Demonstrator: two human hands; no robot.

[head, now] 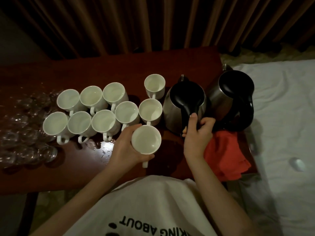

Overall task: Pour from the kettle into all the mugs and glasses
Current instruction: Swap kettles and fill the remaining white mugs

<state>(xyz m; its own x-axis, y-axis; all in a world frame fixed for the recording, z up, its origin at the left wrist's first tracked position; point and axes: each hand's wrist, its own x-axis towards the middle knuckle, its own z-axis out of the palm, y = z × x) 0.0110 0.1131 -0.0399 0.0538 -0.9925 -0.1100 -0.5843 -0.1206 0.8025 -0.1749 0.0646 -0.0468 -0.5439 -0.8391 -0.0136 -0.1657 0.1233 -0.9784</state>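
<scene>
Near the worktop's front edge, the left hand (pixel 126 149) grips a white ceramic mug (pixel 146 140); the right hand (pixel 197 133) holds the steel kettle's black handle (pixel 188 113). Behind, nine white mugs (pixel 102 106) look unfilled; clear glasses (pixel 25 126) crowd the left edge. Pouring seems barely begun.

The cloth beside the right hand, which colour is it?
The cloth is red-orange, seen in the head view.

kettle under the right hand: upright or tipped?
Upright. The nearer kettle stands on the table, its black lid facing up, spout away from the mugs; the right hand grips its handle. No pour visible.
</scene>
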